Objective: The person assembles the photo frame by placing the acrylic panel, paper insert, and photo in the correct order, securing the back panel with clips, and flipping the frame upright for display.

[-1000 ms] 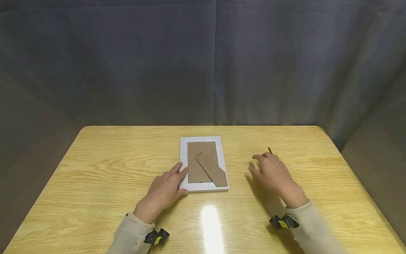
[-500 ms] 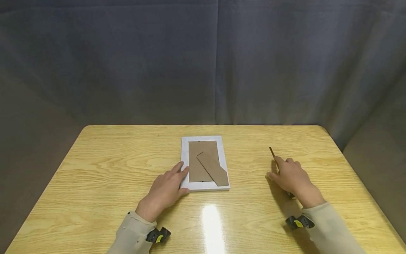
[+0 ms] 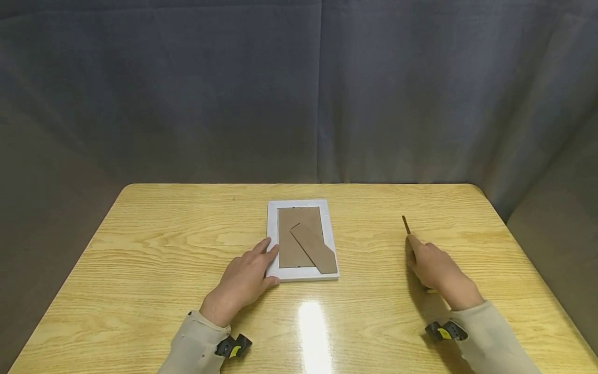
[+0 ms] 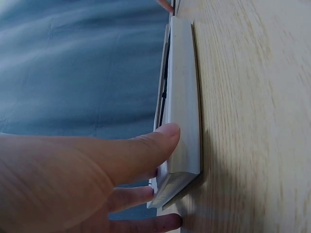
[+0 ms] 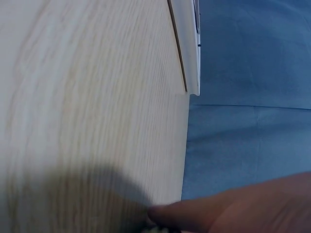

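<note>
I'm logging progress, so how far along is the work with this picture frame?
Done: the white rectangular picture frame lies back side up, exposing its flat brown board backing. In hand: the left hand rests on the frame's corner, while the right hand appears to grip a thin dark stick-like tool. Left, probably: bringing that tool to the frame, since they're apart and the backing is in place.

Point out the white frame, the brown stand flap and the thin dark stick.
white frame (image 3: 294, 274): head view, on its near rim
brown stand flap (image 3: 316, 253): head view, about midway along the flap
thin dark stick (image 3: 406, 224): head view, on its exposed far end
</note>
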`<state>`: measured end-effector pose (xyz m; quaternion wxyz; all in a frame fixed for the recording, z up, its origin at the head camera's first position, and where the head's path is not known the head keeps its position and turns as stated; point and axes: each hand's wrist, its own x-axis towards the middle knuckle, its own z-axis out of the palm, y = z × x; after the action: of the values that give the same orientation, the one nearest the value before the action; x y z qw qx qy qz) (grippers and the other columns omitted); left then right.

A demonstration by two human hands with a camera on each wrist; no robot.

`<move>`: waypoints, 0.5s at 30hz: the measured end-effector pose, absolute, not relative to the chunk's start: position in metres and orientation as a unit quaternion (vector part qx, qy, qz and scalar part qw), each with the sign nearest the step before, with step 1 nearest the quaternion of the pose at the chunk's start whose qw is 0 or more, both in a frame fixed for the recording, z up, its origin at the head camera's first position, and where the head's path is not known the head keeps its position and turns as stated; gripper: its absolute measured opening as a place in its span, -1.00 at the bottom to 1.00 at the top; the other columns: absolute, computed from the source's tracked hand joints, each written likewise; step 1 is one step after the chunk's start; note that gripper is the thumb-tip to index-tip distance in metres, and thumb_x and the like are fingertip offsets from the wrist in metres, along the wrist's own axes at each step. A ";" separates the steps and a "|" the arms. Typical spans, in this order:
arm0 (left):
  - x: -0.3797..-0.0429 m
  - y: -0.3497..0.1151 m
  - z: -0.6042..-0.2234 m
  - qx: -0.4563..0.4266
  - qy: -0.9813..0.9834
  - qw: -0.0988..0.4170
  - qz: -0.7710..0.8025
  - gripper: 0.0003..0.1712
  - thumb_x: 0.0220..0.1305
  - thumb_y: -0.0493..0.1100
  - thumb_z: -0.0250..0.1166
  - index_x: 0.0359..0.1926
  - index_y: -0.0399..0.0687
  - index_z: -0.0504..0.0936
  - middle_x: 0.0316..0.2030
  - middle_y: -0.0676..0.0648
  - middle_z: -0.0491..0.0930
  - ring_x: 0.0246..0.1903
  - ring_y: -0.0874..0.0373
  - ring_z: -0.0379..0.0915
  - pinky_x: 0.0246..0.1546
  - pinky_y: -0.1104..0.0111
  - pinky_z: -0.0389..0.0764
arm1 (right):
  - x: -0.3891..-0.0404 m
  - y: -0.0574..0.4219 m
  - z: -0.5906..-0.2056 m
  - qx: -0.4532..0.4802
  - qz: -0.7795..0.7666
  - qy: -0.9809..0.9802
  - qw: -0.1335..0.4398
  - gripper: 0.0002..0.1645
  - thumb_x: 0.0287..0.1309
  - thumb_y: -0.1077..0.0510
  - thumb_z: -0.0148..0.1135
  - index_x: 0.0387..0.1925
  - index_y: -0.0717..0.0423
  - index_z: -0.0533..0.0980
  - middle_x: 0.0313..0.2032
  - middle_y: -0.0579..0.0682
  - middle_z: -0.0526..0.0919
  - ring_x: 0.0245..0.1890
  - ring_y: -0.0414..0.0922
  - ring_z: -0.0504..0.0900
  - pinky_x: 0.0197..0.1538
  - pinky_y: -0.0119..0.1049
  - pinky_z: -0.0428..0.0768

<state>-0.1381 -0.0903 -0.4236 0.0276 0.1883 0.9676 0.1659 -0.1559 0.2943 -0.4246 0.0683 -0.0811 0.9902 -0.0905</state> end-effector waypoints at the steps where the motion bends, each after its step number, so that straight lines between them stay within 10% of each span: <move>1: -0.138 -0.090 -0.424 0.189 0.968 0.028 0.165 -0.20 0.06 0.04 0.34 0.32 -0.16 0.38 0.37 -0.26 0.19 0.12 -0.21 0.38 0.00 -0.04 0.45 | -0.156 0.294 -0.425 -0.082 -0.091 0.990 0.067 -0.34 0.21 0.26 0.10 0.27 0.47 0.17 -0.21 0.41 0.53 -0.27 0.19 0.55 -0.32 -0.01 0.55; 15: -0.139 -0.089 -0.424 0.184 0.969 0.039 0.161 -0.19 0.08 0.07 0.32 0.33 -0.15 0.36 0.38 -0.23 0.17 0.15 -0.19 0.35 0.03 -0.04 0.43 | -0.163 0.279 -0.417 -0.041 -0.158 0.985 -0.060 -0.40 0.31 0.24 -0.20 0.37 0.26 0.13 -0.23 0.36 0.37 -0.71 -0.06 0.29 -0.70 -0.23 0.29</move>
<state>-0.1385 -0.0890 -0.4242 0.0386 0.1837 0.9689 0.1610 -0.1626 0.2791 -0.4170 -0.0602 -0.0412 0.9847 -0.1580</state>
